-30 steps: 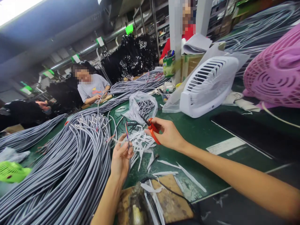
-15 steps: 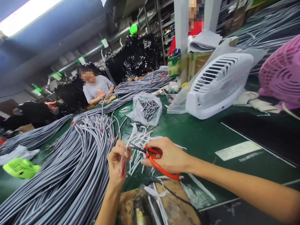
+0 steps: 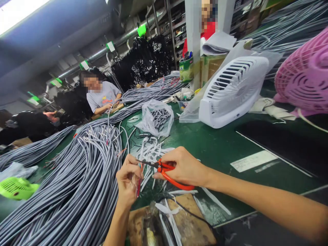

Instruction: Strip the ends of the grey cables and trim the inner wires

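My left hand is closed around the stripped end of a grey cable, and its thin coloured wires hang down beside the palm. In my right hand is a pair of red-handled scissors, with my fingers through the loops. The blades point left and reach my left fingertips, at the top of the wires. Whether they touch the wires I cannot tell. Under and behind the hands lie many white strips. Just left of my left hand spreads a large bundle of grey cables.
A clear bag of short grey tube pieces lies beyond the hands. A white fan and a pink fan stand at right, a green fan at left. A wooden block sits in front. Across the table a person works.
The whole view has shifted slightly. My left hand has turned a little around the wires, and the scissor blades now look closer together. Both hands keep their hold.
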The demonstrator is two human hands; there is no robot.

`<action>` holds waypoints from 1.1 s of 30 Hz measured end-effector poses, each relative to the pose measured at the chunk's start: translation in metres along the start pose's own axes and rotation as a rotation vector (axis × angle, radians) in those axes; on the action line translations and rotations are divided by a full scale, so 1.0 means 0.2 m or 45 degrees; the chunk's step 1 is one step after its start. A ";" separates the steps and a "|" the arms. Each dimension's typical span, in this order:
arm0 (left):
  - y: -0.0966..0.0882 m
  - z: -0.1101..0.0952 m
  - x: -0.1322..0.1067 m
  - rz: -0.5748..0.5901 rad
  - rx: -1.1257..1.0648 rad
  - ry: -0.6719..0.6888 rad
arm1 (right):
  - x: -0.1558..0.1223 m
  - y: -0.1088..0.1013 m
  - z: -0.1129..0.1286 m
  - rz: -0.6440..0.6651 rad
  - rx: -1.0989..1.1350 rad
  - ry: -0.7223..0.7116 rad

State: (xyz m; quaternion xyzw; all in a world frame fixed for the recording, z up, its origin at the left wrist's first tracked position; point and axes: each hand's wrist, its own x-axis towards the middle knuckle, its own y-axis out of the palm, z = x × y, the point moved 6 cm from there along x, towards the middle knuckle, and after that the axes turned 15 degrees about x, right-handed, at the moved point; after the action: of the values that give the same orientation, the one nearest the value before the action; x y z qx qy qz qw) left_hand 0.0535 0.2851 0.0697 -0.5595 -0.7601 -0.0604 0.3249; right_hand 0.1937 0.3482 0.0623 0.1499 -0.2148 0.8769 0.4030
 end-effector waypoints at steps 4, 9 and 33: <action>0.02 0.03 0.00 -0.018 -0.164 -0.124 | 0.00 0.02 -0.02 0.000 0.131 0.106; 0.01 0.03 0.00 0.015 -0.176 -0.130 | 0.00 0.05 -0.01 0.128 0.175 0.113; 0.19 0.15 -0.06 0.037 -0.102 -0.724 | -0.02 -0.07 0.00 -0.474 0.400 -0.034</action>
State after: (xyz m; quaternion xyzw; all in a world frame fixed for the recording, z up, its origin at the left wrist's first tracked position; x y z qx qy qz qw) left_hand 0.0761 0.3035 0.0293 -0.5770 -0.8097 0.0736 0.0773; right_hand 0.2070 0.3523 0.0642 0.2595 -0.0496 0.8081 0.5266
